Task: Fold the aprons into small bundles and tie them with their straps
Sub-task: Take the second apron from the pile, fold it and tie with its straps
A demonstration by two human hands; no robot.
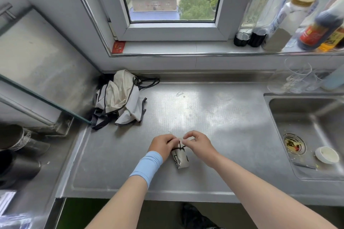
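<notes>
We take the sink (290, 117) as our landmark. It is sunk into the steel counter (204, 113) at the right edge of the view.

Left of the sink, on the near part of the counter, we see the apron bundle (181, 161). It is a small cream roll with dark trim, lying flat on the steel. A dark strap (179, 148) crosses its far end.

Both hands meet over that far end, close together and nearly touching. The left hand (162, 145), on the side away from the sink, has its fingers curled in and pinches the strap. A light blue wristband (149, 165) sits on that wrist. The right hand (198, 142), on the sink side, has thumb and forefinger bent into a ring, their tips pinching the strap at the top of the bundle. We cannot tell whether a knot is formed under the fingers.

Far left of the sink, in the counter's back corner, the loose aprons (119, 98) lie in a crumpled heap, their dark straps trailing out.

Inside the sink we see a drain strainer (294, 144) with scraps in it, and a white cap (327, 155) just beside it. Behind the sink stand clear glasses (297, 78). Above those, bottles (279, 15) line the windowsill.
</notes>
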